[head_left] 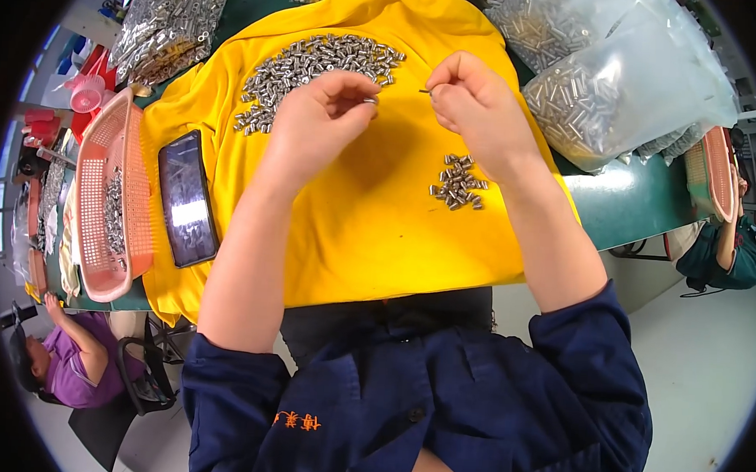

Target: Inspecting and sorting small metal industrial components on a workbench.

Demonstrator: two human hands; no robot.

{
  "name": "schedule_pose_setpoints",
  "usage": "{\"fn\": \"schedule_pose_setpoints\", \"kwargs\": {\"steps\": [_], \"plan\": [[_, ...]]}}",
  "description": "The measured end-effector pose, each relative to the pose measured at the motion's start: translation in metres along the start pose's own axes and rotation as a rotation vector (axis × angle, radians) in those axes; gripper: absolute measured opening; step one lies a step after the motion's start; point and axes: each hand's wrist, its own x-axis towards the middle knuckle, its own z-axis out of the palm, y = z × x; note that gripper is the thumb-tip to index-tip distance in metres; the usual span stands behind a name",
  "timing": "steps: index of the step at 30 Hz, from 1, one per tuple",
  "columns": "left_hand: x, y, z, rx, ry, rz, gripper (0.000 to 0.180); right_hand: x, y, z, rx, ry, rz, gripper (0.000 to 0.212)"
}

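My left hand (320, 120) is raised over the yellow cloth (352, 252), thumb and fingers pinching a small metal cylinder (370, 101). Opposite it, my right hand (480, 114) is closed in a pinch on a short, thin dark pin (425, 91) that points toward the left hand. The two hands are a little apart. Beyond and partly behind the left hand spreads a large pile of small silvery metal cylinders (318, 56). A smaller heap of similar cylinders (459, 185) lies just below the right hand.
Left of the cloth's middle lies a black phone-like device (187, 198), beside a pink plastic basket (142, 226) holding metal parts. Clear bags of metal parts (573, 105) stand at the right; another bag (168, 24) is at the far left. Other people sit at both sides.
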Motion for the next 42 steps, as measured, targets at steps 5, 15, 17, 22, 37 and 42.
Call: {"fn": "schedule_pose_setpoints", "kwargs": {"steps": [5,15,17,22,37,42], "plan": [[-0.003,0.003,0.006,0.261,-0.11,0.136,0.019,-0.002,-0.004,0.005,-0.299,0.057,-0.205,0.006],[-0.002,0.0,0.005,-0.599,-0.166,-0.077,0.015,-0.006,-0.007,0.008,-0.265,0.0,-0.207,0.006],[-0.004,0.002,0.006,-0.666,-0.191,-0.095,0.015,-0.006,-0.007,0.008,-0.259,0.003,-0.197,0.006],[-0.006,0.006,0.008,-0.732,-0.194,-0.127,0.015,-0.006,-0.008,0.007,-0.126,-0.041,-0.173,0.004],[-0.002,0.001,0.011,-0.448,-0.142,-0.006,0.01,-0.007,-0.005,0.009,-0.404,-0.005,-0.245,0.007],[-0.003,0.0,0.01,-0.137,-0.092,-0.007,0.01,0.007,-0.002,-0.014,0.019,0.038,-0.087,0.008]]}}
